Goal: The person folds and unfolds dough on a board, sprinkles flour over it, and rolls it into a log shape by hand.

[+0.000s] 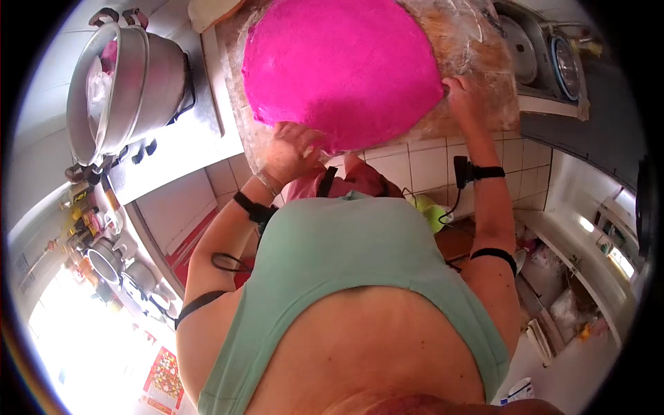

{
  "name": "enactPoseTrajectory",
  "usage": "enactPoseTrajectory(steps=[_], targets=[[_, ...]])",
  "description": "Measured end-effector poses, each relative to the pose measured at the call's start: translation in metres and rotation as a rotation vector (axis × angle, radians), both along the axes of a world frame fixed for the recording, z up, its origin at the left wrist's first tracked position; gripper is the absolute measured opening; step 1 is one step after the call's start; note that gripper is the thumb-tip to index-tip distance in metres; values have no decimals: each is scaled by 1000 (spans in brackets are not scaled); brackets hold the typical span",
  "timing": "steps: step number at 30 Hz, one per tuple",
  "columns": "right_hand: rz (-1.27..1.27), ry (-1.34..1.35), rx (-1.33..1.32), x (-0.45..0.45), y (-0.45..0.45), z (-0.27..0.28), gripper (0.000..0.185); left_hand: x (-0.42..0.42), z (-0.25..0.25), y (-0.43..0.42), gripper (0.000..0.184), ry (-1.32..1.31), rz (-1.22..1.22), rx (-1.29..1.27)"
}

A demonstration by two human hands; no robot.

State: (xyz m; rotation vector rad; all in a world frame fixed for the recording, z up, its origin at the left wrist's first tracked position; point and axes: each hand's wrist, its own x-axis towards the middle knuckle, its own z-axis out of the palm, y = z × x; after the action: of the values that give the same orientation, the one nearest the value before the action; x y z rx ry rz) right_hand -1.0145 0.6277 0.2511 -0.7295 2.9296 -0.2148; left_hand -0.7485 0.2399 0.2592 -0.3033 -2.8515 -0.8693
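Note:
A large bright pink sheet of dough lies spread over a floured wooden board, its near edge reaching the board's front edge. My left hand is at the near left edge of the sheet, fingers curled in and closed on the rim; its fingertips are partly hidden. At the right edge, my right hand pinches the dough's border between thumb and fingers. White flour smears and what looks like thin clear film show around the sheet.
Left of the board, a large metal pot stands on a stove. A sink with a glass lid lies to the right. Smaller pots stand lower left. White tiles show below the board.

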Motion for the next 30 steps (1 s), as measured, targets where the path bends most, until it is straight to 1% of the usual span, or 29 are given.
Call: enactPoseTrajectory(steps=[1, 2, 3, 4, 6, 7, 8, 9, 10, 12, 13, 14, 16, 17, 18, 20, 21, 22, 23, 24, 25, 26, 27, 28, 29, 30], targets=[[-4, 9, -2, -1, -6, 4, 26, -1, -1, -8, 29, 17, 38, -15], [43, 82, 15, -1, -14, 8, 27, -1, -2, -13, 29, 28, 38, -18], [93, 155, 30, -4, -22, 10, 28, 0, 1, -18, 29, 37, 113, -77], [97, 165, 23, -7, -33, 9, 28, 2, 5, -24, 29, 47, 189, -137], [84, 207, -35, -16, -52, 12, 25, 5, 10, -35, 29, 43, 215, -141], [95, 222, -40, -25, -61, 16, 25, 8, 7, -40, 29, 42, 269, -121], [133, 162, 50, -33, -68, 21, 24, 11, 5, -45, 29, 39, 319, -99], [169, 101, 142, -39, -76, 29, 24, 13, 4, -51, 29, -54, 391, -41], [180, 115, 141, -46, -86, 36, 24, 13, 3, -60, 26, -37, 438, -18], [131, 55, -28, -55, -114, 50, 24, 4, -2, -80, 24, 19, 576, 191], [146, 65, -35, -55, -127, 57, 24, -6, 3, -89, 26, 81, 631, 254], [166, 85, -88, -54, -138, 65, 25, -16, -2, -106, 33, 4, 704, 366], [202, 114, -147, -47, -157, 75, 26, -47, -33, -145, 48, 55, 813, 588], [207, 74, -209, -43, -166, 77, 26, -68, -37, -162, 58, 36, 869, 721], [210, 31, -270, -38, -174, 81, 27, -88, -38, -176, 68, 16, 920, 858], [232, 19, -319, -22, -187, 88, 27, -125, -25, -204, 79, -30, 978, 940], [240, -4, -332, -16, -190, 86, 28, -141, -37, -221, 78, 1, 907, 1017], [248, -25, -343, -12, -192, 88, 29, -157, -37, -234, 78, 20, 909, 1024], [261, -12, -343, -8, -195, 95, 29, -173, -34, -243, 74, -51, 928, 1091], [251, -40, -253, -1, -199, 101, 28, -186, -34, -250, 70, -126, 944, 1156], [238, -70, -164, 5, -202, 106, 26, -194, -34, -252, 56, -103, 947, 1180], [243, -59, -165, 11, -206, 109, 26, -201, -34, -256, 56, -91, 944, 1184], [266, -71, -289, 15, -209, 110, 24, -207, -33, -259, 50, -106, 893, 1127], [287, -86, -414, 20, -213, 112, 21, -216, -44, -266, 44, -124, 840, 1068], [297, -78, -449, 24, -216, 115, 14, -223, -55, -279, 33, -206, 762, 1092], [293, -73, -448, 26, -222, 120, 14, -226, -58, -287, 33, -205, 754, 1093]])
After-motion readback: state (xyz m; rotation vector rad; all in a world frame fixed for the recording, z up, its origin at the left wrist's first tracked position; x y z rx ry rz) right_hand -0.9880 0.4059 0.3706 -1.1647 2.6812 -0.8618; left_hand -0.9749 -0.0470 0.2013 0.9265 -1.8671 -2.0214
